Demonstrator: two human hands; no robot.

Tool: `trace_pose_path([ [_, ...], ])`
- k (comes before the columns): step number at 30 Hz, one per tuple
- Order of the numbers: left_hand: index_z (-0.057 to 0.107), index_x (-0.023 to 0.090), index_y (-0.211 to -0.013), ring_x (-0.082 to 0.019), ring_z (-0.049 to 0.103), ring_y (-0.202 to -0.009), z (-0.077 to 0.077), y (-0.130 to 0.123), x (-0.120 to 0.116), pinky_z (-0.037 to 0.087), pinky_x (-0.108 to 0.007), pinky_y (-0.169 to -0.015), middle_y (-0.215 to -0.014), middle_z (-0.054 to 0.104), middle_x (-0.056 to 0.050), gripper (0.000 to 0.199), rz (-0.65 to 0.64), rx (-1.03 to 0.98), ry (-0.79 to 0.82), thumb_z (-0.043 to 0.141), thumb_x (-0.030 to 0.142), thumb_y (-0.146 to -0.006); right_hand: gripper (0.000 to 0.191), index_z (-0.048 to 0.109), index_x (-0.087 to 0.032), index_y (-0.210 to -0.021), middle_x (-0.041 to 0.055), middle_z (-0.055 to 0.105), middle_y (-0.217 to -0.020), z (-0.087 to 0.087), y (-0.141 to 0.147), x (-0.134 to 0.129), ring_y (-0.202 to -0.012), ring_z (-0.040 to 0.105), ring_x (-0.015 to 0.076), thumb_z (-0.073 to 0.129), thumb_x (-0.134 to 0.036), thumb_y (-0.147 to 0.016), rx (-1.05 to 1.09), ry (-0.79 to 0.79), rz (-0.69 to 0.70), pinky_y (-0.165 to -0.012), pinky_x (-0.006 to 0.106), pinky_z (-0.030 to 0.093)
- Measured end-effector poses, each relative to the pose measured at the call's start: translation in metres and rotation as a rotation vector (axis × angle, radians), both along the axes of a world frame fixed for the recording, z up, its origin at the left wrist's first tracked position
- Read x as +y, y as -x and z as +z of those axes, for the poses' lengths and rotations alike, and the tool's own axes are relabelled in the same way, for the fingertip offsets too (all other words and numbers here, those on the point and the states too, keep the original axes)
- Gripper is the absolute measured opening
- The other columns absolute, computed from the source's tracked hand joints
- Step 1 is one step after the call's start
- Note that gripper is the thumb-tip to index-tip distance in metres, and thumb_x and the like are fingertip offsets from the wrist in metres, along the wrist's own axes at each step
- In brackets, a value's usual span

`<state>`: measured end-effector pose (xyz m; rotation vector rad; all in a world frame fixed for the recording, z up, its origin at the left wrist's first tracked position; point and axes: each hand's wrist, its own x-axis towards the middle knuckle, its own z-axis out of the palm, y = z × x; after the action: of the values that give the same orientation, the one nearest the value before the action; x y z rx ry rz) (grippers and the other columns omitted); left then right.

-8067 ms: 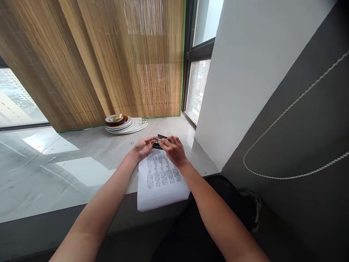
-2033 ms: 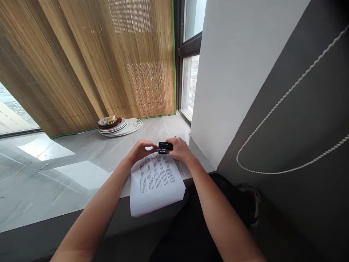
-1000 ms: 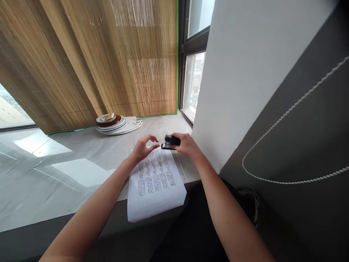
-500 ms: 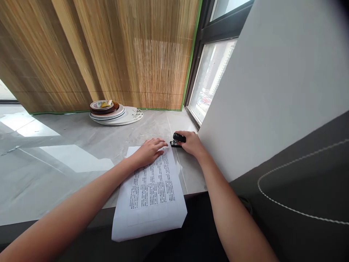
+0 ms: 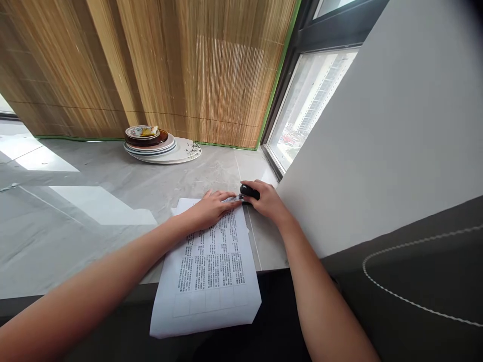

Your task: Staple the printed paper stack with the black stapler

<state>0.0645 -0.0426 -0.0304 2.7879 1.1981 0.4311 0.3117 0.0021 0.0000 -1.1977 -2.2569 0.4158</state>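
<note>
Stack of plates point(image 5: 149, 148) on the grey sill point(image 5: 94, 246), at the foot of the bamboo blind point(image 5: 169, 75). Printed paper point(image 5: 209, 271) lies on the sill nearer the person, its lower end extending past the front edge. Left hand point(image 5: 213, 208) rests palm down on the paper's upper part — fingers extended and slightly spread, nothing visible in its grasp, fingertips pointing at the stapler. Black stapler point(image 5: 249, 191) stands at the paper's upper right corner; whether the sheet enters its mouth cannot be determined. Right hand point(image 5: 269, 201) is closed around the stapler's rear — fingers over the top, thumb low on the near side.
</note>
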Motion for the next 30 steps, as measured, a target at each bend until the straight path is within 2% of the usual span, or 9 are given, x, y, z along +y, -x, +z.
trace_pose_path([
  [5, 0.05, 0.037, -0.155, -0.031, 0.046, -0.142, -0.001, -0.002, -0.003, 0.034, -0.061, -0.117, -0.16, 0.05, -0.009, 0.052, 0.026, 0.029, -0.007, 0.038, 0.017, -0.109, 0.052, 0.056, -0.04, -0.15, 0.0049, 0.07, -0.114, 0.001, 0.002, -0.003, -0.118, 0.062, 0.0275, 0.058, -0.022, -0.101, -0.049, 0.019, 0.034, -0.103, 0.047, 0.049],
  [11, 0.054, 0.037, -0.151, -0.032, 0.05, -0.137, 0.0, -0.004, -0.004, 0.037, -0.061, -0.115, -0.158, 0.051, -0.009, 0.049, 0.049, -0.003, 0.002, 0.042, 0.02, -0.107, 0.046, 0.065, -0.041, -0.14, 0.0043, 0.07, -0.112, 0.001, 0.004, -0.004, -0.115, 0.062, 0.0272, 0.057, -0.018, -0.1, -0.116, 0.01, 0.006, -0.101, 0.046, 0.045],
  [19, 0.06, 0.036, -0.146, -0.032, 0.05, -0.138, -0.002, -0.003, -0.003, 0.034, -0.061, -0.119, -0.158, 0.052, -0.007, 0.046, 0.026, -0.121, 0.051, 0.046, 0.018, -0.105, 0.048, 0.062, -0.043, -0.143, 0.0058, 0.07, -0.115, 0.004, 0.007, -0.004, -0.117, 0.059, 0.0297, 0.054, -0.02, -0.101, -0.196, 0.01, -0.013, -0.101, 0.048, 0.041],
  [30, 0.057, 0.035, -0.148, -0.033, 0.047, -0.141, -0.002, -0.005, -0.004, 0.035, -0.063, -0.117, -0.16, 0.049, -0.009, 0.049, 0.044, -0.061, 0.043, 0.045, 0.016, -0.105, 0.046, 0.066, -0.042, -0.136, 0.005, 0.069, -0.114, 0.006, 0.011, -0.005, -0.118, 0.059, 0.03, 0.055, -0.017, -0.099, -0.191, 0.021, -0.015, -0.104, 0.052, 0.039],
])
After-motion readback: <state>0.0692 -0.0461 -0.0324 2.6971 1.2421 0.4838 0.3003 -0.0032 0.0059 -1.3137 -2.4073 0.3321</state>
